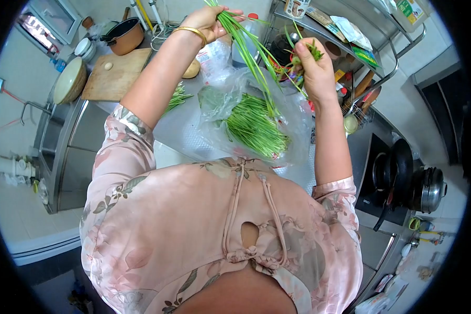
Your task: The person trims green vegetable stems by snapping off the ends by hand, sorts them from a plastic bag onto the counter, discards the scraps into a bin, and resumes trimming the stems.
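My left hand (pixel 208 24), with a gold bangle at the wrist, is raised at the top and closed around a bunch of long green chives (pixel 246 46). Their stalks slant down to the right over an open clear plastic bag (pixel 214 104). A thick pile of chives (pixel 256 125) lies on that bag. Level with the bunch, my right hand (pixel 314 68) is closed on a small clump of short chive scraps (pixel 315 51), some reddish-brown. A smaller heap of chives (pixel 178 98) rests on the counter beside my left forearm.
A wooden board (pixel 115 73), a cream bowl (pixel 70 80) and an orange pot (pixel 126 37) stand at the left. At the right are a metal rack (pixel 345 42), a utensil basket (pixel 358 107) and a stove with a black pan (pixel 401 162).
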{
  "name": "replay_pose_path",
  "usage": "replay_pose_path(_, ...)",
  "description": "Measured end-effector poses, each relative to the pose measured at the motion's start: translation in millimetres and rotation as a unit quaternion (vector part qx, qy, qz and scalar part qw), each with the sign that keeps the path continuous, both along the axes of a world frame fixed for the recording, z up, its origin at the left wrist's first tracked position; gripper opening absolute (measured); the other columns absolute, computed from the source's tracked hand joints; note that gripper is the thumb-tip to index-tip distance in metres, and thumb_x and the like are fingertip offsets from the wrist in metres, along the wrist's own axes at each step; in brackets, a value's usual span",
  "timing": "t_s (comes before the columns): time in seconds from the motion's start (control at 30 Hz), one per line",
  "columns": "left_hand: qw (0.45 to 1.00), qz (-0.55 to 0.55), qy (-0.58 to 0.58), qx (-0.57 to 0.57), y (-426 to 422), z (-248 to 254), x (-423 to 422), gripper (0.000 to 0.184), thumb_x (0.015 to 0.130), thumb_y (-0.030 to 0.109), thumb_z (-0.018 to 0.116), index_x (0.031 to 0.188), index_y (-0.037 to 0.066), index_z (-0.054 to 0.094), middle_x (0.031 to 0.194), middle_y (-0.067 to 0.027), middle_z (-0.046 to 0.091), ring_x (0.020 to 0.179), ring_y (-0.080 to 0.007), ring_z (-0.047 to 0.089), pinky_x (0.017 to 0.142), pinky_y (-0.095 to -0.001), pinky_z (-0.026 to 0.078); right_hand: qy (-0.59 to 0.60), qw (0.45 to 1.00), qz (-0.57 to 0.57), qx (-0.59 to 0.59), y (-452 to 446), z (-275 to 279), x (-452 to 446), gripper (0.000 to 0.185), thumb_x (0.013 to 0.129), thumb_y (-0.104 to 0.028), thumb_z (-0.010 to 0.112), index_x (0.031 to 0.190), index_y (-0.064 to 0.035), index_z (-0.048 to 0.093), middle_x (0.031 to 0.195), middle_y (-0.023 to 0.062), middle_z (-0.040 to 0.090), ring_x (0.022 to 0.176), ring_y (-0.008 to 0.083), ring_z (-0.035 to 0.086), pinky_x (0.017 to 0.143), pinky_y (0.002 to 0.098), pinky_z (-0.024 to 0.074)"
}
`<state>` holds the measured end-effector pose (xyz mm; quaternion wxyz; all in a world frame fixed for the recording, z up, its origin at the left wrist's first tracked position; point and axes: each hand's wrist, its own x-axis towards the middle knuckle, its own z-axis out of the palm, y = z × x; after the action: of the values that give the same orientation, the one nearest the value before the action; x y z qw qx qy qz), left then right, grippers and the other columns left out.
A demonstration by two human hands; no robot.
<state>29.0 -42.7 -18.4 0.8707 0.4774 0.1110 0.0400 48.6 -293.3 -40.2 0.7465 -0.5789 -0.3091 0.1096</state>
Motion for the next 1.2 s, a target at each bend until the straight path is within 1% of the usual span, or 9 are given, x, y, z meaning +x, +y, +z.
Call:
replay_pose_path(0.17,0.998,-0.04,-0.036,-0.039,26.5,-16.2,16.5,0.027,0.093,0.016,0.029,0.102,-0.008,0.036,0.112,-0.0249,0.047,0.101,-0.0332,0.052,0.068,-0.0303,0.056,0.156,0.973,0.085,-0.146,-16.9,-29.0,20.3,0.013,0.083,-0.017,0.057,0.09,-0.0072,0.054,0.072,-0.0027,0.049,0.062,0.007,0.046,0.055,0.0198,0.0373)
replay_pose_path(0.27,0.998,-0.012,-0.025,-0.052,15.8,-11.9,16.1,0.026,0.093,0.016,0.029,0.103,-0.008,0.034,0.111,-0.0254,0.048,0.1,-0.035,0.052,0.07,-0.0329,0.056,0.237,0.938,0.209,-0.14,-10.1,-36.1,8.0,0.017,0.08,-0.019,0.06,0.089,-0.0043,0.056,0.065,-0.0036,0.045,0.05,0.0066,0.039,0.047,0.0219,0.0332)
replay_pose_path(0.37,0.998,-0.008,-0.024,-0.055,15.0,-15.5,19.5,0.024,0.093,0.015,0.029,0.102,-0.007,0.034,0.111,-0.0259,0.047,0.098,-0.036,0.053,0.072,-0.0351,0.055,0.243,0.939,0.208,-0.127,1.0,-35.4,-2.3,0.021,0.079,-0.024,0.062,0.083,-0.0041,0.056,0.061,-0.0047,0.042,0.047,0.0061,0.036,0.044,0.022,0.031)
replay_pose_path(0.47,0.999,0.004,-0.014,-0.039,9.0,-11.6,17.6,0.021,0.092,0.014,0.03,0.099,-0.006,0.035,0.111,-0.0262,0.047,0.097,-0.036,0.054,0.072,-0.0357,0.055,0.115,0.955,0.202,-0.183,12.2,-31.6,-5.0,0.025,0.077,-0.029,0.064,0.08,-0.007,0.054,0.06,-0.0053,0.041,0.049,0.0047,0.036,0.044,0.0193,0.0282)
replay_pose_path(0.6,1.0,0.026,0.003,-0.018,-8.2,2.3,5.9,0.02,0.092,0.014,0.03,0.096,-0.004,0.035,0.11,-0.0262,0.048,0.096,-0.0359,0.054,0.073,-0.0358,0.055,0.114,0.963,0.175,-0.173,15.9,-21.6,-12.2,0.021,0.077,-0.026,0.064,0.076,-0.0084,0.053,0.061,-0.0049,0.043,0.051,0.0045,0.037,0.047,0.0193,0.0278)
replay_pose_path(0.83,0.999,0.04,-0.009,-0.016,9.1,-12.5,15.3,0.027,0.093,0.016,0.027,0.105,-0.008,0.033,0.113,-0.0258,0.046,0.099,-0.0344,0.053,0.074,-0.0363,0.054,-0.246,0.965,-0.037,-0.086,16.8,-44.4,-11.7,0.015,0.082,-0.016,0.056,0.076,-0.0033,0.052,0.067,-0.0016,0.046,0.062,0.0047,0.041,0.054,0.0195,0.0329)
replay_pose_path(0.93,0.997,0.057,-0.031,-0.043,34.2,-26.6,25.1,0.029,0.093,0.016,0.025,0.107,-0.009,0.031,0.113,-0.0253,0.045,0.1,-0.0334,0.052,0.074,-0.0354,0.055,-0.015,0.998,0.009,-0.068,10.7,-47.9,-17.7,0.013,0.084,-0.017,0.054,0.081,-0.0045,0.052,0.069,-0.0011,0.047,0.06,0.0053,0.041,0.053,0.0197,0.0331)
replay_pose_path(1.07,0.998,0.055,-0.029,-0.032,37.3,-27.6,26.2,0.029,0.093,0.016,0.025,0.106,-0.009,0.032,0.113,-0.0241,0.046,0.097,-0.0322,0.054,0.071,-0.0324,0.056,0.242,0.957,0.157,-0.041,7.0,-57.0,-9.9,0.02,0.087,-0.027,0.05,0.096,-0.0085,0.05,0.086,0.0025,0.058,0.057,0.0055,0.042,0.049,0.0168,0.0324)
replay_pose_path(1.2,0.997,0.073,-0.004,0.004,14.8,-11.7,14.7,0.028,0.093,0.014,0.025,0.11,-0.007,0.029,0.111,-0.0238,0.048,0.095,-0.0327,0.055,0.067,-0.0317,0.056,0.219,0.951,0.204,-0.082,9.6,-46.4,-18.6,0.017,0.086,-0.025,0.052,0.091,-0.0096,0.05,0.085,0.0028,0.06,0.054,0.003,0.041,0.042,0.0145,0.0302)
